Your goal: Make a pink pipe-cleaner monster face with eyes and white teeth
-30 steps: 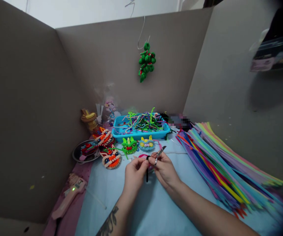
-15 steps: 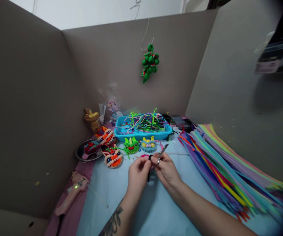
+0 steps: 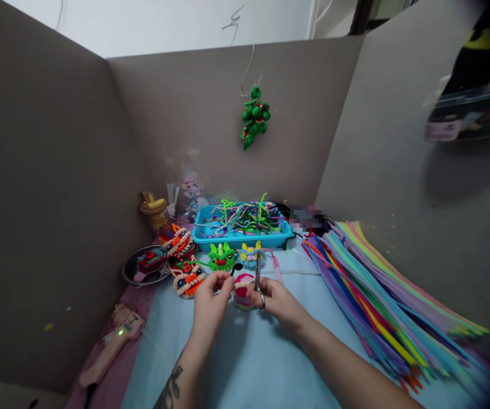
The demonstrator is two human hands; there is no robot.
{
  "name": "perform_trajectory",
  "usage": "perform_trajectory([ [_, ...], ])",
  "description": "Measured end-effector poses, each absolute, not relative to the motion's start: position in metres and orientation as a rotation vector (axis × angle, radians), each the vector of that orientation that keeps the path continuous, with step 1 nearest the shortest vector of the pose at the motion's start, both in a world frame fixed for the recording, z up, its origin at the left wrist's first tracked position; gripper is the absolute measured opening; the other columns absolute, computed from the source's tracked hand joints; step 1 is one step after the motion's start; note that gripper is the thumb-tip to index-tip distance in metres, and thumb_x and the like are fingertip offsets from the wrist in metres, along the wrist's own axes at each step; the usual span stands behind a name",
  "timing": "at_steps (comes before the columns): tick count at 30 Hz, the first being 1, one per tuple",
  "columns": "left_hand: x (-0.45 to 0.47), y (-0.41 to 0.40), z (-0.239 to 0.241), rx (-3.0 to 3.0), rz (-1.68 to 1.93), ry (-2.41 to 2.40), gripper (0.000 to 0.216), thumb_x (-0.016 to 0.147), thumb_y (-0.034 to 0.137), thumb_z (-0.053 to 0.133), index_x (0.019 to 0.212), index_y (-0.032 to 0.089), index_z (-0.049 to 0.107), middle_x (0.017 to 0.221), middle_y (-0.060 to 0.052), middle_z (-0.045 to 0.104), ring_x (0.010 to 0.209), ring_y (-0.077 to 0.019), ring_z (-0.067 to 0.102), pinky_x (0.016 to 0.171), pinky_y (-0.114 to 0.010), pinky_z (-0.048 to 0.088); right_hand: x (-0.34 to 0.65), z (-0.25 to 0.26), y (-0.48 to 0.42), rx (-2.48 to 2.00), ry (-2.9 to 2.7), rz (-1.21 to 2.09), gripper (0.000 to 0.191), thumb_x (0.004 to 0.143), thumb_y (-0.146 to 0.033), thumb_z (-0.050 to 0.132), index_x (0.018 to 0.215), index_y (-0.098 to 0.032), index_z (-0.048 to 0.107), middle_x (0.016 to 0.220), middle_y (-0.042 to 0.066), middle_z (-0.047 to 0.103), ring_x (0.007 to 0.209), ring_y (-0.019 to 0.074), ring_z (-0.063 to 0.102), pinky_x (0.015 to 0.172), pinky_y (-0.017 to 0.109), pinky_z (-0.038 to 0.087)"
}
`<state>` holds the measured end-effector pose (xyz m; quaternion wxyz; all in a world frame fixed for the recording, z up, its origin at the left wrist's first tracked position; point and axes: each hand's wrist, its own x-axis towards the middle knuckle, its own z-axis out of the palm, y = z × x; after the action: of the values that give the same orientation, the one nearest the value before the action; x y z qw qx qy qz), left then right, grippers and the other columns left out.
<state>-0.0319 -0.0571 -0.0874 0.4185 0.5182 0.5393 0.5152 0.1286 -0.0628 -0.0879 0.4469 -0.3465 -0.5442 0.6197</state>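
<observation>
I see the left hand [image 3: 210,296] just below the middle of the frame, thumb and forefinger pinched shut on a short black pipe cleaner [image 3: 233,268] that pokes up from the fingertips. The right hand [image 3: 278,300] is just to its right, closed around the scissors [image 3: 257,268], whose blades point straight up; I cannot tell whether the blades are parted. Between the two hands a pink round piece [image 3: 242,288] lies on the blue mat [image 3: 249,352], close to both.

Just above the hands sits a green face [image 3: 221,257], and behind it a blue tray [image 3: 240,237] full of loose scraps. A pile of pipe cleaners [image 3: 381,289] fans across the right of the frame. A glue gun [image 3: 108,347] lies at lower left, and a green figure [image 3: 253,116] hangs at upper centre.
</observation>
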Motion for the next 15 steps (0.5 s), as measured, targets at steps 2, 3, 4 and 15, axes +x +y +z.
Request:
perform_trajectory([
  [2, -0.034, -0.058, -0.084, 1.336, 1.312, 1.382, 0.023, 0.074, 0.038, 0.059, 0.078, 0.015, 0.06, 0.065, -0.001, 0.061, 0.063, -0.0155, 0.058, 0.055, -0.024, 0.045, 0.131, -0.089, -0.064, -0.877, -1.579, 1.595, 0.016, 0.069, -0.031, 0.065, 0.068, -0.016, 0.061, 0.062, -0.002, 0.052, 0.06, 0.0109, 0.046, 0.06, 0.022, 0.037],
  [3, -0.035, -0.059, -0.082, 1.363, 1.328, 1.404, 0.022, 0.076, 0.038, 0.057, 0.078, 0.016, 0.06, 0.066, -0.001, 0.061, 0.065, -0.0158, 0.058, 0.055, -0.024, 0.045, 0.132, -0.09, -0.065, -0.896, -1.695, 1.627, 0.011, 0.07, -0.027, 0.061, 0.068, -0.016, 0.061, 0.059, -0.003, 0.049, 0.056, 0.0092, 0.043, 0.056, 0.02, 0.035],
  [4, -0.035, -0.059, -0.081, 1.395, 1.347, 1.43, 0.021, 0.077, 0.037, 0.056, 0.078, 0.016, 0.059, 0.068, -0.002, 0.061, 0.067, -0.0162, 0.058, 0.056, -0.024, 0.045, 0.133, -0.092, -0.066, -0.919, -1.799, 1.657, 0.007, 0.069, -0.022, 0.058, 0.067, -0.016, 0.06, 0.057, -0.004, 0.047, 0.053, 0.008, 0.039, 0.052, 0.019, 0.032],
  [15, -0.032, -0.064, -0.085, 1.897, 1.35, 1.535, 0.015, 0.083, 0.025, 0.049, 0.075, 0.019, 0.061, 0.074, -0.003, 0.062, 0.074, -0.0179, 0.058, 0.064, -0.026, 0.044, 0.133, -0.099, -0.065, -1.021, -2.041, 1.568, 0.011, 0.065, -0.018, 0.057, 0.063, -0.015, 0.067, 0.053, -0.004, 0.053, 0.054, 0.0099, 0.045, 0.051, 0.019, 0.034],
])
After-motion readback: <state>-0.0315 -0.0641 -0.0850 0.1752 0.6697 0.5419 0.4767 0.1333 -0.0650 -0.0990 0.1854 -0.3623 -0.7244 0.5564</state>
